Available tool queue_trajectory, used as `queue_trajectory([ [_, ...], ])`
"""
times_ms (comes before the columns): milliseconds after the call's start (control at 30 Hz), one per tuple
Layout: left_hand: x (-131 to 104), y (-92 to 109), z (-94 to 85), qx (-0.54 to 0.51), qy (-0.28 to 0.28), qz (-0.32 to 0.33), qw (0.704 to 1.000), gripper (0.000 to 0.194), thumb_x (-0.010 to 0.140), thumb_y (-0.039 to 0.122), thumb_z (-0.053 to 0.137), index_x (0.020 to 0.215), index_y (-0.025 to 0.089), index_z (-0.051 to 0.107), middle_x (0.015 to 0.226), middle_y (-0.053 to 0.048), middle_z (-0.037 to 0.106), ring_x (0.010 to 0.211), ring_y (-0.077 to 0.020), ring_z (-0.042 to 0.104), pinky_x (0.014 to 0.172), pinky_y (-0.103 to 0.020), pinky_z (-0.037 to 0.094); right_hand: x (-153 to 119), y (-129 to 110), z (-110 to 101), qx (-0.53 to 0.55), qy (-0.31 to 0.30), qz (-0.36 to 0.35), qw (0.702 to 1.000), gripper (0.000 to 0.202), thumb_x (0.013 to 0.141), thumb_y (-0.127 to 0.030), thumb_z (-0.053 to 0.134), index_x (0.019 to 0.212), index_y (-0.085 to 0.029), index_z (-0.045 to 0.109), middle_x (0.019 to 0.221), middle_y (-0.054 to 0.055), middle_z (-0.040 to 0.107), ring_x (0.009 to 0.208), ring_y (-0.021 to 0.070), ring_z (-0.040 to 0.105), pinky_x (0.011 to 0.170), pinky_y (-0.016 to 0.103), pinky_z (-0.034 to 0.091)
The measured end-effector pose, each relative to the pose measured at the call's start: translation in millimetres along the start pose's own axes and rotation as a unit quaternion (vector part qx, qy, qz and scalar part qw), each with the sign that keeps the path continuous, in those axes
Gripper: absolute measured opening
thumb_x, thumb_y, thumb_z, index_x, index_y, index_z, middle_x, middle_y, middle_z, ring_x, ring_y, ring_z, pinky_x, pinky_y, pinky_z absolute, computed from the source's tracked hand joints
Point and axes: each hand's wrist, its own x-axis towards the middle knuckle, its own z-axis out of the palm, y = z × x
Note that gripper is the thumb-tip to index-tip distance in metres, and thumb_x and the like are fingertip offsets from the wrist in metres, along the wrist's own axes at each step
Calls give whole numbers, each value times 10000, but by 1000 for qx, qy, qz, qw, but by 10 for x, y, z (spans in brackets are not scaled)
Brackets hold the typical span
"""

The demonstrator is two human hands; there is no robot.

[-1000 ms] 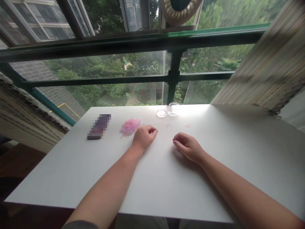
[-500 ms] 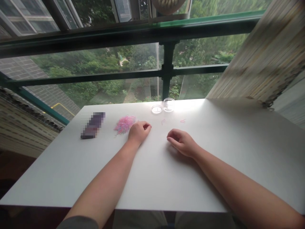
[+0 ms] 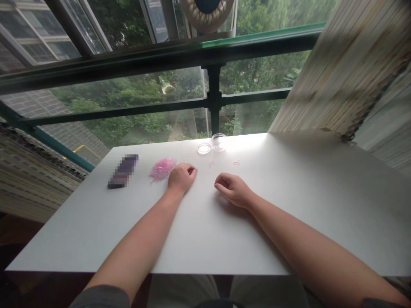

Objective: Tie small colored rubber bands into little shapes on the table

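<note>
My left hand (image 3: 182,177) rests on the white table with its fingers curled together, just right of a loose pile of pink and pale strands (image 3: 163,168). My right hand (image 3: 231,188) lies farther right, fingers bent round and pressed together on its side. Whatever either hand may hold is hidden or too small to name. Beyond them stand a clear round dish (image 3: 219,143) and a flat clear lid (image 3: 204,149). A small pink piece (image 3: 236,162) and a fainter one (image 3: 212,164) lie between the hands and the dish.
A blurred dark, flat object (image 3: 123,172) lies at the left of the white table (image 3: 192,239). Behind the table runs a green window railing (image 3: 214,98). Curtains (image 3: 327,72) hang at the right and left, and a round object (image 3: 208,15) is at the top.
The view has shifted, so the table and both hands appear a little farther left. Neither hand has visibly changed its pose.
</note>
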Motion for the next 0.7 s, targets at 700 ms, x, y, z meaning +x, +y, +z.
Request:
queue_trajectory([
  [700, 81, 40, -40, -50, -50, -43, 997, 202, 758, 345, 536, 815, 210, 676, 823, -35, 700, 761, -171, 623, 697, -261, 464, -6, -23, -22, -3, -13, 11, 1000, 97, 779, -252, 506, 740, -179, 557, 625, -13, 549, 566, 103, 455, 550, 227, 366],
])
